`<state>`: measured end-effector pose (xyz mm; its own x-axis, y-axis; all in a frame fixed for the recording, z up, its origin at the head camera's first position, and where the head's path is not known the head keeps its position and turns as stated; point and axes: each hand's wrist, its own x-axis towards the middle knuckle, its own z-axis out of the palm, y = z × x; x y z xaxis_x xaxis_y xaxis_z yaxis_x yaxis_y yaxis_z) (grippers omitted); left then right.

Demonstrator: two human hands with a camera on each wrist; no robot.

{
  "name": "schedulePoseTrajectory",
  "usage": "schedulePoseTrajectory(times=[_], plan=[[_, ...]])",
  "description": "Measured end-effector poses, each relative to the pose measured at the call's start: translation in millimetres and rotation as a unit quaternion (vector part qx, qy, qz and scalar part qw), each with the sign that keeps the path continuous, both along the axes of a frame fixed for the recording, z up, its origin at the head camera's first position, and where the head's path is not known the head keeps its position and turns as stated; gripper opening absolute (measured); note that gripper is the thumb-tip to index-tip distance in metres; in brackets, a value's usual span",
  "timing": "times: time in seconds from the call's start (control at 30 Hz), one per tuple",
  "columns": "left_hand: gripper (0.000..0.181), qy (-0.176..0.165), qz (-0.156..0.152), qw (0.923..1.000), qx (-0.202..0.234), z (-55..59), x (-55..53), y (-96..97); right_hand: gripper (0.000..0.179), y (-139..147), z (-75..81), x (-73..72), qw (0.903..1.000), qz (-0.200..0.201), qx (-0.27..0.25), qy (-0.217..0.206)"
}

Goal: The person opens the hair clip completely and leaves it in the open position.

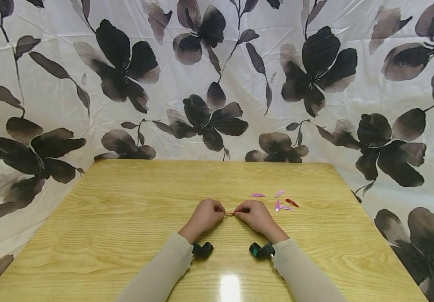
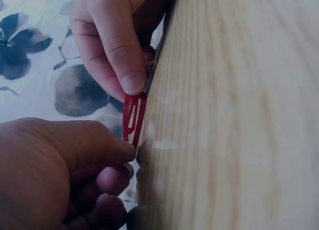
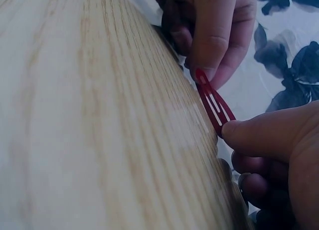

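Both hands meet over the middle of the table, holding one red snap hair clip (image 1: 229, 214) between them. At one end, the left hand (image 1: 210, 213) pinches it with thumb and fingers; the opposite end is pinched by the right hand (image 1: 254, 214). Up close in the left wrist view, the clip (image 2: 133, 115) shows its slotted centre between the two thumbs. From the right wrist view the same clip (image 3: 215, 101) lies slanted, its tips covered by fingertips. Whether it is snapped flat or bent, I cannot tell.
Right of the hands lie several loose hair clips: a red clip (image 1: 291, 203) and pink-purple ones, including a flat-lying clip (image 1: 258, 195) and a slanted clip (image 1: 279, 193). The wooden table (image 1: 126, 188) reaches back to a floral cloth (image 1: 209, 75), which also hangs at both sides.
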<state>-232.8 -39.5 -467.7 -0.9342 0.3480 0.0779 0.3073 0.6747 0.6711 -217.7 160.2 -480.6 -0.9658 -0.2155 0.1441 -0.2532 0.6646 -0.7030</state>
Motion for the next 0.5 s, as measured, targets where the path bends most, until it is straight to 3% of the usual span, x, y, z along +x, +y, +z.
schedulePoseTrajectory(times=[0.5], plan=[[0.012, -0.012, -0.001, 0.9998, 0.016, 3.0, 1.3, -0.2, 0.007, 2.5, 4.3, -0.1, 0.9998, 0.016, -0.002, -0.011]])
